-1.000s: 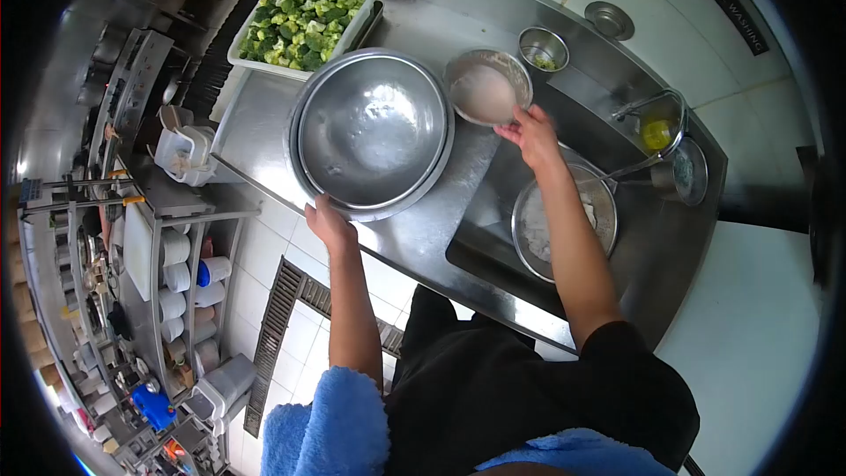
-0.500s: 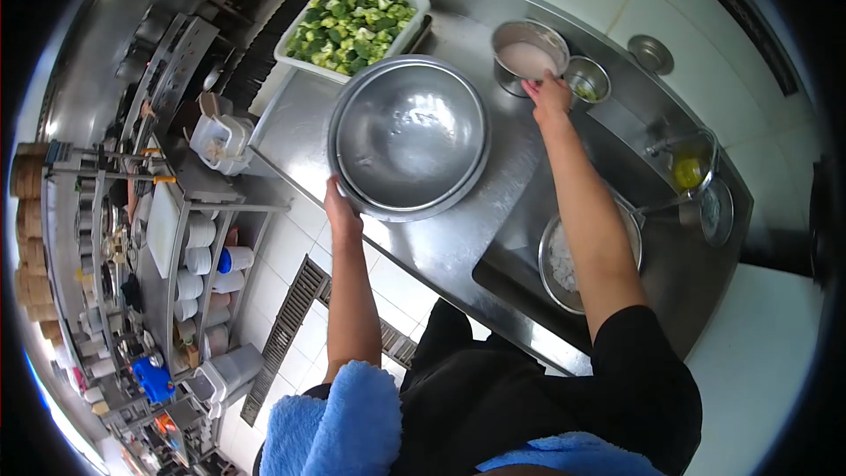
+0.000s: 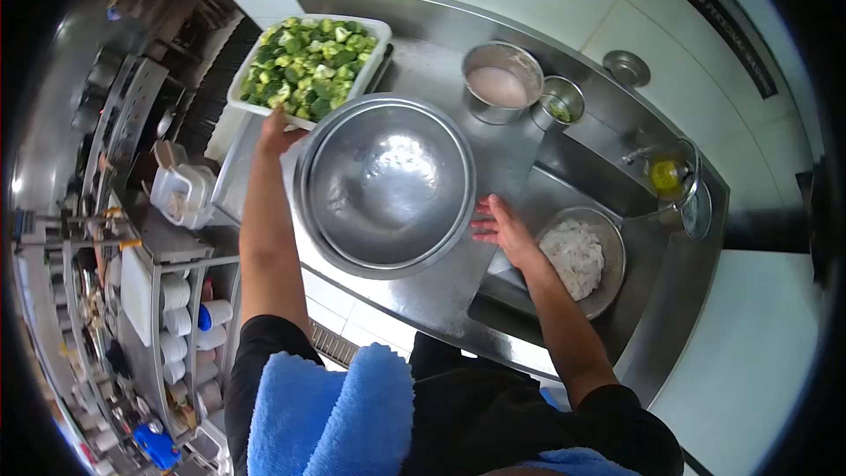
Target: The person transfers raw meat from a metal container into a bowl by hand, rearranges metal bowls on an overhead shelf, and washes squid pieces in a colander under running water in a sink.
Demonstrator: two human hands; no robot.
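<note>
My left hand is at the near edge of a white plastic tub filled with cut broccoli. One digit lies over the tub's rim and the others sit below it, partly hidden. Beside it stands a wide metal mixing bowl, resting inside or on another bowl whose rim shows around it. Just off the bowl's right side, my right hand is open, fingers spread toward it and holding nothing.
Behind are a metal pot of pale liquid and a smaller pot with green bits. A bowl of white pieces sits in the sink. Yellow liquid stands near the tap. Shelves with stacked dishes are at left.
My left hand has left the mixing bowl's rim and gone to the broccoli tub. My right hand has let go of the pot of pale liquid and come back beside the bowl. The view has shifted.
</note>
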